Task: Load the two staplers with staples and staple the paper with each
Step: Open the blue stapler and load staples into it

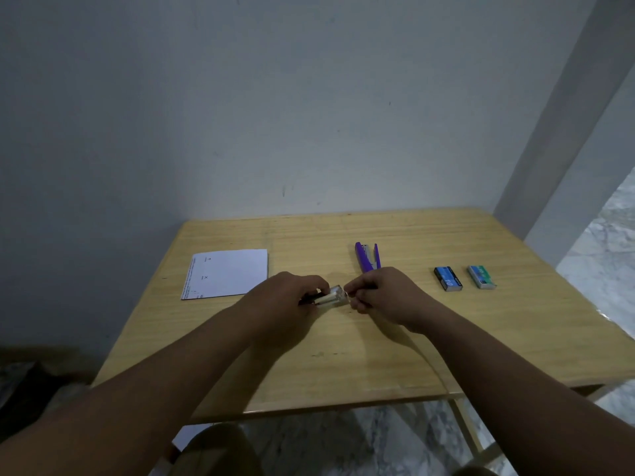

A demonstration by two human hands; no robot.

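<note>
Two hands met mid-table | left hand gripped small black-and-silver metal stapler, long axis left-right | right hand pinched its right end | purple plastic stapler just behind right hand, toward far edge.

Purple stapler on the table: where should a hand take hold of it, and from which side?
Probably grip the purple stapler across its long body, fingers on its two long sides, coming from above. It lies flat on the table pointing away from the person, free on both sides, its near end just behind the right hand.
</note>
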